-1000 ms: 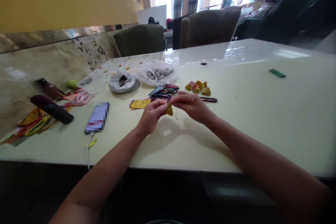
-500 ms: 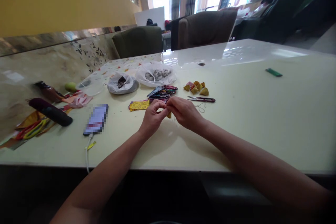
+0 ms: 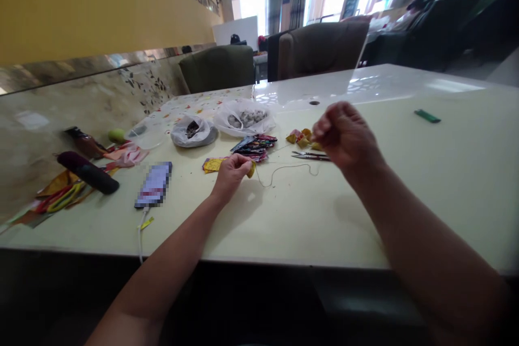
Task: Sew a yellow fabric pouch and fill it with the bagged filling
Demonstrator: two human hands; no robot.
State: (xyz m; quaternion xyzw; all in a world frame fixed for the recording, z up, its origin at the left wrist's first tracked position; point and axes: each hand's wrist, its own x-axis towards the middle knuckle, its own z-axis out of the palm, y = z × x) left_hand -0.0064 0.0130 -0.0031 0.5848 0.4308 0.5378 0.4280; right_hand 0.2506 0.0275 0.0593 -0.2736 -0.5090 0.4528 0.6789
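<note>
My left hand [image 3: 234, 174] pinches a small yellow cloth piece [image 3: 251, 170] just above the table. My right hand [image 3: 346, 132] is raised to the right, its fingers pinched together. A fine sewing thread [image 3: 279, 168] comes from the cloth piece and curls over the tabletop; a faint stretch of it runs up toward my right fingers. Whether a needle is there is too small to tell. Behind my right hand lie several small yellow stuffed cloth pieces [image 3: 302, 142] and thread snips [image 3: 308, 156], partly covered. Folded patterned cloth [image 3: 253, 145] and flat yellow cloth [image 3: 211, 165] lie beside my left hand.
Two white plastic bags, one with dark stuff [image 3: 194, 138] and one with greyish filling [image 3: 227, 127], stand behind the cloth. A phone [image 3: 154, 184] on a cable, a dark cylindrical case [image 3: 87, 173] and scissors [image 3: 65, 197] lie left. A green object [image 3: 427, 115] lies right.
My hands were together at the cloth piece. My right hand has moved up and to the right, away from it, and more thread now shows between them. My left hand keeps its hold.
</note>
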